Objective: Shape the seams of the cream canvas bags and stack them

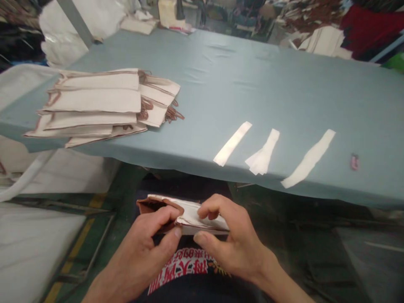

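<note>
Both my hands hold a small folded cream fabric piece with brown trim (189,214) in front of my lap, below the table's near edge. My left hand (148,244) pinches its left end, thumb under and fingers curled over the brown edge. My right hand (230,240) grips the right end, fingers bent over the top and thumb beneath. On the grey-blue table (252,84) at the left lies a stack of similar cream pieces with brown trim (97,105).
Three white strips lie near the table's front edge (232,143), (263,153), (309,159). A small pink object (354,161) sits at the right. White sacks stand at the left (63,29). Piles of cloth fill the background. Printed red-and-white fabric (189,265) covers my lap.
</note>
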A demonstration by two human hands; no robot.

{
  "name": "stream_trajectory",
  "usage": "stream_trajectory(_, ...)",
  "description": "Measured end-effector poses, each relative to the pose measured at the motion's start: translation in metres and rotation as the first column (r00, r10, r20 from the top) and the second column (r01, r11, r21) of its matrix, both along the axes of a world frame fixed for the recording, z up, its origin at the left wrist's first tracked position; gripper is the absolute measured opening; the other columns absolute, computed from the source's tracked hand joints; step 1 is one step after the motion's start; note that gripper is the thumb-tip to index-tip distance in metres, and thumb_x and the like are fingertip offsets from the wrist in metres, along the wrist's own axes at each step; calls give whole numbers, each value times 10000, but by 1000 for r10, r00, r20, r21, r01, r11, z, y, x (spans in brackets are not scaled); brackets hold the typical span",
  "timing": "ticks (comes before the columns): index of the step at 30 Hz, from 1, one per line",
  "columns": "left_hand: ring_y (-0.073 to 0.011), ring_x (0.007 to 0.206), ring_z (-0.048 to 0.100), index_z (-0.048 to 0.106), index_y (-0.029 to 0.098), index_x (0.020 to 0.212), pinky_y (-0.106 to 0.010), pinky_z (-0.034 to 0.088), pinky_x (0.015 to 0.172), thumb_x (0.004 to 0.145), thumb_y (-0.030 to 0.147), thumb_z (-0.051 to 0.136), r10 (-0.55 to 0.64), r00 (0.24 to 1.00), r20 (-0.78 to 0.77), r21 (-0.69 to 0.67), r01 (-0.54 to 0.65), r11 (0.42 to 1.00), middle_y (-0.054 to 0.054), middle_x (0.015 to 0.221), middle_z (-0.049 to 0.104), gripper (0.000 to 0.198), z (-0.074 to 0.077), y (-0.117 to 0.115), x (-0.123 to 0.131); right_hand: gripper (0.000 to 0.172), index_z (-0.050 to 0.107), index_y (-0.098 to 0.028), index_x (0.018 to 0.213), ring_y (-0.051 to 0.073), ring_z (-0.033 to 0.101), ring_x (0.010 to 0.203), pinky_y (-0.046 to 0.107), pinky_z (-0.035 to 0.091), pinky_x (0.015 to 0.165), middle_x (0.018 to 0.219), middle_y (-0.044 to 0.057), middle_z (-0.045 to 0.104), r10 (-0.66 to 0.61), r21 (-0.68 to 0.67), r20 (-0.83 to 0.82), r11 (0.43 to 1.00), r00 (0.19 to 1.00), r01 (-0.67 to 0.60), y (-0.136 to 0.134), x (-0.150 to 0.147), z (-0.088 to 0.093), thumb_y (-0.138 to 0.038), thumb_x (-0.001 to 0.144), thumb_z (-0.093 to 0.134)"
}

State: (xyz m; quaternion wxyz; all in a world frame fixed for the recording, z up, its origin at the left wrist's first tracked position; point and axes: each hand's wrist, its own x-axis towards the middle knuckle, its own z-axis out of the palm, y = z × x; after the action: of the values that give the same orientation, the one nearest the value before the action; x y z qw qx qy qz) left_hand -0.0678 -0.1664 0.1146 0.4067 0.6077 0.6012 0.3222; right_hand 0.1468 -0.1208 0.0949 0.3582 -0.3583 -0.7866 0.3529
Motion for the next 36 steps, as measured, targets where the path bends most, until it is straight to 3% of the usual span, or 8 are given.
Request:
stream_trajectory(3, -143, 617, 674, 757, 227, 808, -199, 507, 583, 918, 225, 573, -12, 998, 64, -50, 15, 999, 31, 714, 760, 214, 10, 7, 4, 102, 623, -216, 894, 123, 561, 646, 253, 446, 612, 768, -34, 643, 52, -272, -61, 960, 997, -67, 13, -14, 15, -256, 914, 714)
stream_trajectory(6, -159, 625, 674, 749, 226, 772, -218, 515, 589, 925, 264, 596, -15, 996, 90, -39, 19, 999, 20, 699, 755, 220, 18, 13, 5, 138, 605, -217, 872, 107, 496, 611, 223, 406, 558, 714, -54, 582, 124, -568, -129, 804, 984, -176, 25, -19, 25, -300, 913, 708)
stream_trajectory(9, -176, 622, 660, 729, 234, 729, -242, 511, 586, 940, 309, 592, -16, 996, 90, -8, 17, 1000, 14, 684, 740, 262, 23, 17, 6, 255, 582, -217, 875, 103, 458, 621, 211, 378, 547, 710, -60, 534, 160, -666, -228, 694, 960, -274, 34, -17, 28, -415, 917, 737)
stream_trajectory(13, -180, 606, 642, 712, 235, 707, -257, 493, 580, 939, 324, 575, -34, 997, 65, -2, 34, 999, 14, 663, 717, 283, 23, 19, 6, 355, 564, -214, 877, 95, 416, 609, 205, 353, 538, 715, -67, 502, 164, -706, -285, 631, 944, -323, 40, -13, 25, -503, 929, 762)
stream_trajectory(17, -182, 598, 633, 749, 226, 736, -255, 473, 562, 940, 344, 560, -65, 996, 68, -32, 68, 997, 5, 673, 729, 302, 19, 18, 5, 239, 578, -210, 857, 101, 452, 607, 213, 357, 535, 721, -51, 554, 135, -637, -204, 734, 970, -236, 35, -12, 20, -390, 964, 692)
stream_trajectory(24, -193, 651, 669, 794, 224, 774, -258, 542, 648, 938, 302, 534, -19, 990, 139, 16, 17, 1000, -7, 728, 772, 317, 10, 13, 5, 156, 622, -207, 878, 101, 546, 601, 225, 389, 553, 753, -28, 671, 35, -301, -25, 953, 999, -41, 14, -17, 14, -299, 1003, 639)
stream_trajectory(29, -221, 759, 717, 804, 219, 839, -277, 561, 700, 938, 320, 549, 35, 983, 182, 11, -38, 999, -34, 832, 805, 291, 3, 2, 6, 63, 633, -222, 942, 120, 609, 602, 240, 445, 581, 737, -26, 678, -112, -135, 27, 984, 993, 115, -4, -23, 7, -250, 996, 616)
stream_trajectory(36, -184, 593, 650, 749, 217, 750, -262, 511, 571, 913, 324, 609, 148, 976, 160, -29, -145, 989, -2, 671, 737, 240, -9, -5, 8, 38, 620, -226, 994, 142, 661, 634, 265, 490, 618, 786, -5, 708, -173, -30, 28, 984, 984, 174, -22, -35, -7, -207, 979, 591)
